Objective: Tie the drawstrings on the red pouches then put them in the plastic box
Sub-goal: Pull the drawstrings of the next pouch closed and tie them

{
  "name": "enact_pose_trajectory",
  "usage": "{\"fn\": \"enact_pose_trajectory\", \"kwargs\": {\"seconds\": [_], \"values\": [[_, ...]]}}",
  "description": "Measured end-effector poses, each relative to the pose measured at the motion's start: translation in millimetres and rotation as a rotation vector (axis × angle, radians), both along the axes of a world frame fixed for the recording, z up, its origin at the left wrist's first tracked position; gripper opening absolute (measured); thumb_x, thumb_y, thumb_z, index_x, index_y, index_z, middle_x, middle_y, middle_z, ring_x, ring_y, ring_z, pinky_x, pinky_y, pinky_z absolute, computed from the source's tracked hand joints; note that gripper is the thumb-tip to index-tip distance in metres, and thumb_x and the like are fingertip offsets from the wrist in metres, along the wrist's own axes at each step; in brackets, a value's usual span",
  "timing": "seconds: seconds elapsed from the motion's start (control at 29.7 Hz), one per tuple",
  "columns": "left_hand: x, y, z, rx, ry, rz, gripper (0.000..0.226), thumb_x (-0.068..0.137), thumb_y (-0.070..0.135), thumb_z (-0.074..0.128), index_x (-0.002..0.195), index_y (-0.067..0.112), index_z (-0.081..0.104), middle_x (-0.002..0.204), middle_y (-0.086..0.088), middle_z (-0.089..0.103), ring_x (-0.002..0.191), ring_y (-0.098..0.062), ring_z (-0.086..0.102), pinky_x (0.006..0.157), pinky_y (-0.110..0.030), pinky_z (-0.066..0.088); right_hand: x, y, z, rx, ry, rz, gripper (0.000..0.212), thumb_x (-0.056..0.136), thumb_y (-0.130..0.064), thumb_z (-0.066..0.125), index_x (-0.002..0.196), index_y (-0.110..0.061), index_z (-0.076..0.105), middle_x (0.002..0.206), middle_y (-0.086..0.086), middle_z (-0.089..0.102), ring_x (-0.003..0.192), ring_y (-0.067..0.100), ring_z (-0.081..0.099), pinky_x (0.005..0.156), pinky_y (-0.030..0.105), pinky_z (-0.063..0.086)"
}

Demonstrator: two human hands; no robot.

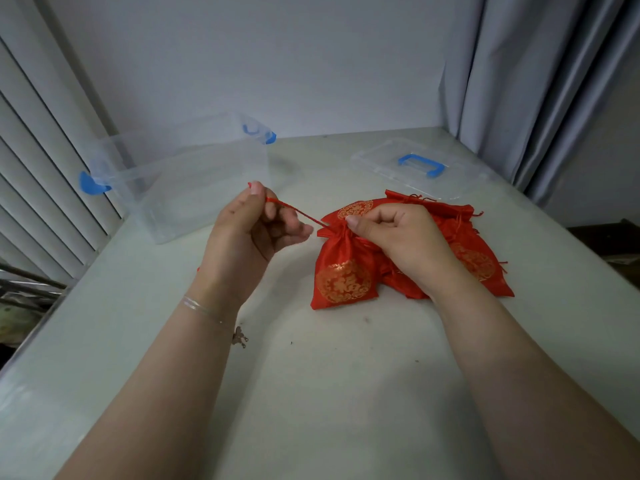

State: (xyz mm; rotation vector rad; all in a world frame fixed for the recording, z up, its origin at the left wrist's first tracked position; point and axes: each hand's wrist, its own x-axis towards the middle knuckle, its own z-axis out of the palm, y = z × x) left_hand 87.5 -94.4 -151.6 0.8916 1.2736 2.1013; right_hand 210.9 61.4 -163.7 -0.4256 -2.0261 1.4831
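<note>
While my left hand [256, 220] pinches the taut drawstring [294, 211] and my right hand [398, 237] grips the pouch [341, 268] neck, I'd pull steadily toward the box [187, 181]

No legible text, labels, brands or numbers. The gold roundel motifs on the red pouches [341, 271], under the gripping hands, cannot be read as characters.
</note>
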Motion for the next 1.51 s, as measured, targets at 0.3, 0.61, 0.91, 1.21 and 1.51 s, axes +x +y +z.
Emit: {"fn": "enact_pose_trajectory", "kwargs": {"seconds": [0.3,0.61,0.91,1.21,1.51], "values": [[23,10,-11,-0.209,0.487,-0.059,0.034,0.100,0.022,0.038,0.086,0.003,0.062,0.091,-0.018,0.069,0.091,-0.024,0.068,0.085,-0.029,0.053,-17,-6,-20,0.118,-0.200,-0.170,0.031,0.083,-0.031,0.068,0.057,-0.019,0.058,0.051,-0.010,0.055,0.045,0.000,0.045,0.050,0.021,0.036],[18,19,-22,-0.501,0.499,0.201,0.013,0.089,0.007,0.062,0.099,0.009,0.070,0.083,-0.001,0.069,0.071,0.000,0.064,0.070,-0.010,0.049,2,3,-9,0.449,-0.424,-0.095,0.026,0.091,-0.044,0.055,0.074,-0.024,0.058,0.060,-0.012,0.047,0.057,0.001,0.043,0.054,0.024,0.030],[24,26,-31,-0.583,0.764,0.291,0.012,0.079,0.010,0.073,0.084,0.021,0.071,0.075,0.008,0.068,0.072,-0.008,0.064,0.067,-0.023,0.051,4,-18,-1,0.476,-0.190,0.120,0.018,0.091,-0.034,0.057,0.082,-0.020,0.063,0.079,-0.008,0.063,0.077,0.004,0.058,0.073,0.030,0.048],[25,23,-25,-0.461,0.651,0.228,0.019,0.078,0.015,0.075,0.074,0.033,0.070,0.077,0.014,0.067,0.070,-0.006,0.060,0.071,-0.026,0.050,-6,6,-17,0.368,-0.234,0.076,0.031,0.097,-0.012,0.047,0.123,-0.024,0.056,0.110,-0.008,0.059,0.074,-0.010,0.051,0.075,0.014,0.039],[17,19,-25,-0.409,0.841,0.273,0.013,0.082,0.018,0.071,0.086,0.031,0.073,0.077,0.030,0.061,0.084,0.002,0.054,0.080,-0.016,0.044,-7,2,-14,0.259,-0.212,0.069,0.019,0.099,-0.025,0.045,0.099,-0.022,0.064,0.085,-0.015,0.062,0.080,-0.001,0.057,0.075,0.018,0.044]]}}
